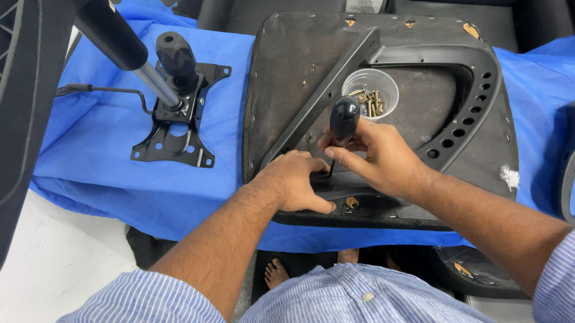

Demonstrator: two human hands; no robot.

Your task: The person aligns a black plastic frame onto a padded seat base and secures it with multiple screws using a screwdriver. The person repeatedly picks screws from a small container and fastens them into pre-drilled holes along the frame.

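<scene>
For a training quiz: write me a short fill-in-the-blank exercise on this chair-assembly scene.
1. The right hand grips a black-handled ____.
2. The clear cup on the seat base holds brass ____.
3. The cloth covering the table is ____.
4. The left hand rests on the black ____.

Missing words: screwdriver; screws; blue; armrest

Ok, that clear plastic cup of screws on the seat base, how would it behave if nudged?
The clear cup looks thin and light, so it would probably slide or tip easily. Its loose screws would likely spill. It stands on the seat underside, apparently level.
</scene>
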